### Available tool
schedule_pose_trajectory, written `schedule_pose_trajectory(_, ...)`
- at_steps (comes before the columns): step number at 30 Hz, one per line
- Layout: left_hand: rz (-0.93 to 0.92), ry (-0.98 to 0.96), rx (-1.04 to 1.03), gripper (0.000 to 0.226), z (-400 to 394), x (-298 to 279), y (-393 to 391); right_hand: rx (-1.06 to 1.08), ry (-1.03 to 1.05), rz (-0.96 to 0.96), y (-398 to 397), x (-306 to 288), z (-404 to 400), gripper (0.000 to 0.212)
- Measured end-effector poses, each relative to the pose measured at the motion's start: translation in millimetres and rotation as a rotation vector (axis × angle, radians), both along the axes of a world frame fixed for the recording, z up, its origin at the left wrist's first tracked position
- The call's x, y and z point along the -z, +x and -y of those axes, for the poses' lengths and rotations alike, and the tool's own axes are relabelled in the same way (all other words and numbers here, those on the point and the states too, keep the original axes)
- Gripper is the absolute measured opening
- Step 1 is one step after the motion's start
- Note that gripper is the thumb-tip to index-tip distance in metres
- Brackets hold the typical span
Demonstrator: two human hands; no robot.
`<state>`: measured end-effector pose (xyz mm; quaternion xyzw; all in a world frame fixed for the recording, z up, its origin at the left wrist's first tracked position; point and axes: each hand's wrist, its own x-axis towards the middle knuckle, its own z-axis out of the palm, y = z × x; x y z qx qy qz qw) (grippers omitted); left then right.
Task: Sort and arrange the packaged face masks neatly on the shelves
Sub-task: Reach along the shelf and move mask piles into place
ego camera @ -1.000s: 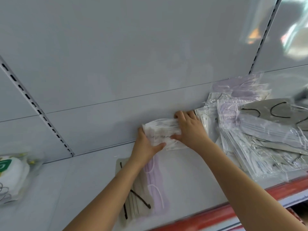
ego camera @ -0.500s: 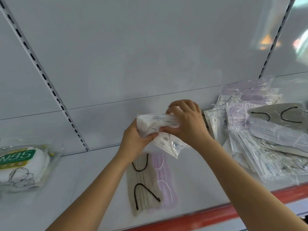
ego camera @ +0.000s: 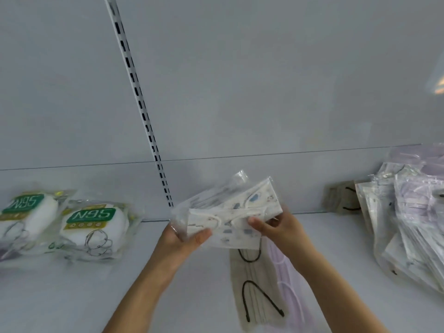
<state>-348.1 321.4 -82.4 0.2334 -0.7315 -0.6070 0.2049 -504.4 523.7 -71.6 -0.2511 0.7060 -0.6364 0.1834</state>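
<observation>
Both hands hold a small stack of clear-wrapped white patterned face masks [ego camera: 230,212] above the white shelf [ego camera: 72,296]. My left hand [ego camera: 182,241] grips the stack's left end, thumb on top. At the right end, my right hand [ego camera: 276,227] pinches it. Under the hands a beige mask pack with black ear loops [ego camera: 254,292] and a lilac mask pack [ego camera: 288,284] lie flat on the shelf. A loose pile of mask packs [ego camera: 408,217] sits at the right.
Two N95 mask packs [ego camera: 93,229] [ego camera: 26,217] lie at the left of the shelf. A slotted upright rail [ego camera: 141,109] runs up the grey back panel. Beige packs [ego camera: 341,198] lean against the back wall beside the pile.
The view has swung left and the stack has come away from the back wall toward me, now held flatter. Both hands keep their grip on its ends.
</observation>
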Motion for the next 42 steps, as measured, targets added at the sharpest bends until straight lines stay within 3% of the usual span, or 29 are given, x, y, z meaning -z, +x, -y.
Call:
schedule_pose_trajectory(4, 0.021, -0.118, -0.028, 0.033, 23, 2, 20, -0.057, 0.062, -0.115, 0, 10, 10, 0.110)
schedule_pose_trajectory(7, 0.043, -0.112, 0.102, 0.098, 27, 12, 33, -0.173, 0.196, -0.181, 1, 24, 18, 0.130)
schedule_pose_trajectory(8, 0.060, -0.126, 0.123, 0.107, 24, 15, 36, -0.212, 0.225, -0.168, 3, 29, 20, 0.130)
schedule_pose_trajectory(10, 0.083, -0.167, 0.113, 0.101, 19, 24, 36, -0.250, 0.289, -0.198, 8, 33, 24, 0.116)
schedule_pose_trajectory(14, 0.032, -0.261, 0.043, 0.063, 15, 20, 35, -0.171, 0.236, -0.353, 16, 20, 33, 0.053)
schedule_pose_trajectory(16, 0.035, -0.223, 0.036, 0.075, 17, 14, 41, -0.189, 0.188, -0.346, 16, 15, 36, 0.059)
schedule_pose_trajectory(19, 0.107, -0.158, 0.068, 0.104, 23, 11, 54, -0.276, 0.223, -0.279, 17, 16, 38, 0.100)
schedule_pose_trajectory(21, 0.112, -0.093, 0.068, 0.105, 27, 14, 64, -0.287, 0.265, -0.245, 21, 20, 44, 0.106)
schedule_pose_trajectory(23, 0.110, -0.047, 0.083, 0.090, 24, 17, 62, -0.277, 0.264, -0.211, 21, 23, 43, 0.085)
schedule_pose_trajectory(27, 0.072, -0.155, 0.018, 0.052, 16, 16, 62, -0.257, 0.152, -0.207, 27, 21, 49, 0.042)
schedule_pose_trajectory(29, 0.011, -0.144, -0.029, 0.049, 16, 13, 66, -0.245, 0.115, -0.175, 28, 15, 49, 0.041)
schedule_pose_trajectory(33, 0.097, -0.133, 0.054, 0.066, 21, 17, 77, -0.421, 0.277, -0.223, 30, 14, 43, 0.080)
schedule_pose_trajectory(34, 0.138, -0.152, 0.073, 0.064, 19, 19, 80, -0.431, 0.316, -0.228, 33, 16, 43, 0.081)
schedule_pose_trajectory(38, 0.139, -0.220, 0.004, 0.048, 15, 16, 86, -0.380, 0.327, -0.282, 44, 5, 50, 0.028)
schedule_pose_trajectory(42, -0.040, -0.076, -0.217, 0.062, 21, 4, 100, -0.461, 0.177, -0.168, 58, -26, 85, 0.021)
